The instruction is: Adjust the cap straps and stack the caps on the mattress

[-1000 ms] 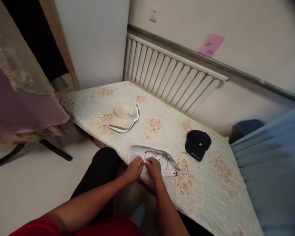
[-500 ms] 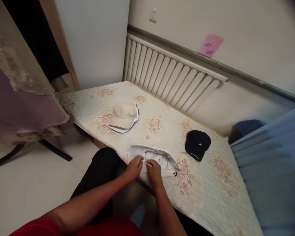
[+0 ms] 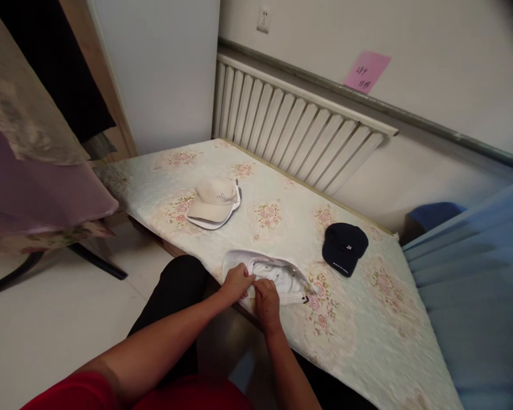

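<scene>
Head view:
1. At the near edge of the long flat surface with pale, flower-printed cover (image 3: 294,230): white fabric cap with curved brim (image 3: 283,278), laid with its hollow side upward.
2. Brim directed to the left, back strap with small dark end (image 3: 304,299) directed to the right; long axis running from left to right, slanting a little nearer at the right end, roughly along the surface's edge.
3. Bare left hand (image 3: 238,283): fingers bent and clamped on the cap's near rim, close to the brim's root.
4. Bare right hand (image 3: 267,296): thumb and fingers pinched together on the same rim, just beside the left fingertips. Exact bit of material between them: cannot tell, too small.
5. Farther, to the left: smooth beige cap (image 3: 214,199), stacked upon another, paler cap (image 3: 221,224), brims toward near left.
6. To the right, well apart: dark navy cap (image 3: 345,245), brim toward the near side.
</scene>
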The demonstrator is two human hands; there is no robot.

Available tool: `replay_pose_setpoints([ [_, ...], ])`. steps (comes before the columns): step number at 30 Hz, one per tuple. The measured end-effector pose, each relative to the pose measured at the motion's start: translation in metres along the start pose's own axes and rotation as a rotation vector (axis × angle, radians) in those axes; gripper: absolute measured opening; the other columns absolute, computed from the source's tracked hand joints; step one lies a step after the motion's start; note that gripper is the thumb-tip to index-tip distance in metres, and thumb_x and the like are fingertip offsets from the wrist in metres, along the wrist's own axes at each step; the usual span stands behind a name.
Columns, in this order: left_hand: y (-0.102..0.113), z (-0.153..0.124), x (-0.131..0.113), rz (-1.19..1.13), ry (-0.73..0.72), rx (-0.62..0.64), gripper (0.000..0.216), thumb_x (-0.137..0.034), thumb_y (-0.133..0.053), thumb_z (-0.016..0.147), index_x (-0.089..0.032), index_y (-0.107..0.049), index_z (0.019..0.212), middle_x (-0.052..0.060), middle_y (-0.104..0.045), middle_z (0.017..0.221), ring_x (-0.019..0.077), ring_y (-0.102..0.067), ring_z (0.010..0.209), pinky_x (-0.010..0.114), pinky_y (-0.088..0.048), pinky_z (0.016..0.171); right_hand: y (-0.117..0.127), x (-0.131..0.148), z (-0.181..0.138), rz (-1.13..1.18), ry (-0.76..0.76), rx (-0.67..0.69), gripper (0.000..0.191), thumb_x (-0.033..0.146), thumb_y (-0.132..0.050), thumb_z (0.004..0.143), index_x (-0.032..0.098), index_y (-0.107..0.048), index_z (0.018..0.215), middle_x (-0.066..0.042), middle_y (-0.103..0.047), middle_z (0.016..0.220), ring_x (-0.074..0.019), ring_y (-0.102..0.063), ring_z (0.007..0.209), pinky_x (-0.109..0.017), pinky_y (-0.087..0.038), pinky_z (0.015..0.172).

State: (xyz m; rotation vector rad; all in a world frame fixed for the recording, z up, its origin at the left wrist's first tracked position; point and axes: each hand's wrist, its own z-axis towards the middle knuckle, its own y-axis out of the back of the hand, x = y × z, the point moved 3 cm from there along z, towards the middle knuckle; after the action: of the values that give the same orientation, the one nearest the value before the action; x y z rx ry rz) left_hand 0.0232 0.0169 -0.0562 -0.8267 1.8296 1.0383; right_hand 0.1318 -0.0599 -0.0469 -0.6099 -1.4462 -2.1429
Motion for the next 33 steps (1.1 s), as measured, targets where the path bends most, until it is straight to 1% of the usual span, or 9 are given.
replay_pose_setpoints([
  [4, -0.004, 0.009, 0.001, -0.009, 0.056, -0.029, 0.017, -0.02, -0.054, 0.076, -0.02, -0.039, 0.084, -0.009, -0.045, 0.049, 0.0137, -0.053, 0.034, 0.02, -0.035, 0.033, 0.0, 0.0, -0.001, 0.001, 0.016, -0.003, 0.031, 0.014, -0.039, 0.09, 0.02, -0.068, 0.097, -0.005, -0.063, 0.086, -0.0193, -0.051, 0.085, -0.032, -0.04, 0.079],
  [9, -0.004, 0.001, 0.002, -0.091, 0.038, -0.035, 0.02, -0.011, -0.043, 0.078, -0.02, -0.034, 0.094, -0.008, -0.047, 0.054, 0.0148, -0.057, 0.04, 0.021, -0.041, 0.036, 0.0, -0.001, -0.001, 0.028, -0.01, -0.033, 0.028, 0.015, -0.04, 0.089, 0.02, -0.067, 0.096, -0.006, -0.065, 0.089, -0.0197, -0.053, 0.088, -0.033, -0.041, 0.08],
  [13, 0.0, -0.009, 0.002, -0.157, -0.007, -0.012, 0.018, -0.011, -0.037, 0.081, -0.021, -0.032, 0.095, -0.009, -0.047, 0.053, 0.0129, -0.055, 0.04, 0.021, -0.043, 0.038, 0.0, -0.003, 0.0, 0.05, -0.042, -0.05, 0.026, 0.012, -0.044, 0.084, 0.02, -0.066, 0.093, -0.005, -0.066, 0.09, -0.0199, -0.054, 0.09, -0.032, -0.042, 0.082],
  [18, 0.001, -0.012, 0.001, -0.224, -0.027, 0.005, 0.016, -0.011, -0.034, 0.082, -0.021, -0.031, 0.094, -0.009, -0.049, 0.056, 0.0104, -0.052, 0.038, 0.02, -0.043, 0.038, 0.0, -0.005, 0.0, 0.066, -0.085, -0.073, 0.021, 0.012, -0.047, 0.08, 0.019, -0.064, 0.091, -0.006, -0.066, 0.089, -0.0206, -0.055, 0.09, -0.032, -0.042, 0.082],
  [23, 0.002, -0.013, 0.001, -0.262, -0.043, -0.002, 0.012, -0.014, -0.033, 0.084, -0.021, -0.031, 0.093, -0.009, -0.046, 0.056, 0.0097, -0.05, 0.037, 0.019, -0.042, 0.038, 0.002, -0.003, 0.002, 0.081, -0.096, -0.071, 0.019, 0.014, -0.046, 0.08, 0.02, -0.063, 0.086, -0.005, -0.065, 0.086, -0.0201, -0.057, 0.088, -0.031, -0.043, 0.081],
  [33, 0.001, -0.012, 0.003, -0.279, -0.056, -0.007, 0.014, -0.012, -0.034, 0.082, -0.022, -0.032, 0.092, -0.009, -0.047, 0.055, 0.0099, -0.05, 0.037, 0.018, -0.041, 0.036, -0.002, -0.005, 0.006, 0.061, -0.109, -0.021, 0.024, 0.012, -0.045, 0.08, 0.02, -0.067, 0.085, -0.005, -0.067, 0.088, -0.0202, -0.057, 0.089, -0.032, -0.043, 0.082],
])
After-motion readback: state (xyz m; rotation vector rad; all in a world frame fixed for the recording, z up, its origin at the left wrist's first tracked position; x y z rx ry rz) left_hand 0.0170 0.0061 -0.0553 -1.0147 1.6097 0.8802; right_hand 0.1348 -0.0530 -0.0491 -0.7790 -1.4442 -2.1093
